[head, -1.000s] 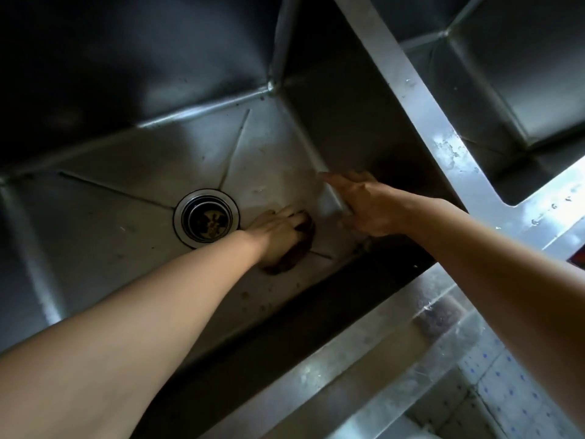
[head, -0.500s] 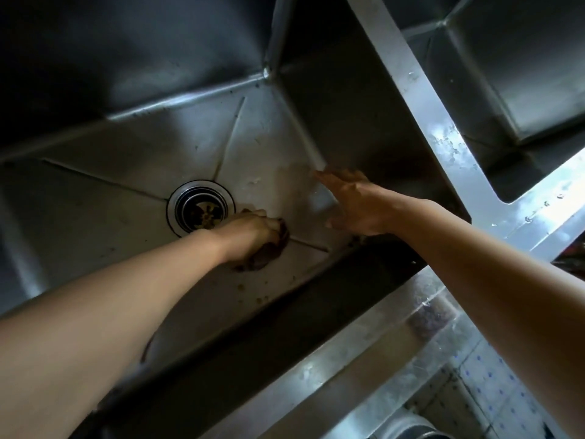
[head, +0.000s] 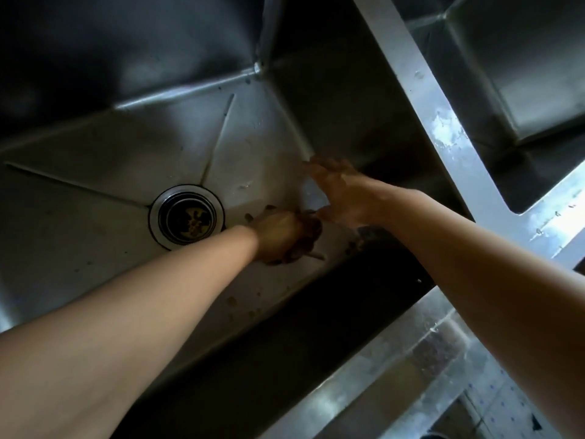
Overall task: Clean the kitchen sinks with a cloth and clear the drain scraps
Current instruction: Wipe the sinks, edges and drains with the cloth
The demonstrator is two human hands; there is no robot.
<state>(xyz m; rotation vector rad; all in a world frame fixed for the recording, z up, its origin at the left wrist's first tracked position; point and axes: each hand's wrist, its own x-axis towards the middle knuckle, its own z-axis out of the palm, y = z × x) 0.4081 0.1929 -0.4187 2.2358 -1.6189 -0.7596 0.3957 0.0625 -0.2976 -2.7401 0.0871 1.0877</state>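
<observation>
Stainless steel sink (head: 104,153), dull and spotted; brown scraps (head: 232,301) lie along its near floor edge. Left hand (head: 278,236) is curled round a dark brown, wadded cloth (head: 305,240) on the floor, just right of the drain (head: 187,217). Right hand (head: 343,191) is spread, fingers straight, beside the sink's right wall.

View: single head-worn wide-angle camera, no second view to share with.
Position: above the front rim (head: 364,359) of the left sink basin (head: 95,160).
Direction: forward and steeply down onto the basin floor and drain (head: 187,217).
Tilt: rolled, divider (head: 443,122) between basins running diagonally.
Nearness: close, both forearms entering from the lower edge.
Edges: second basin (head: 522,74) cut off upper right.
</observation>
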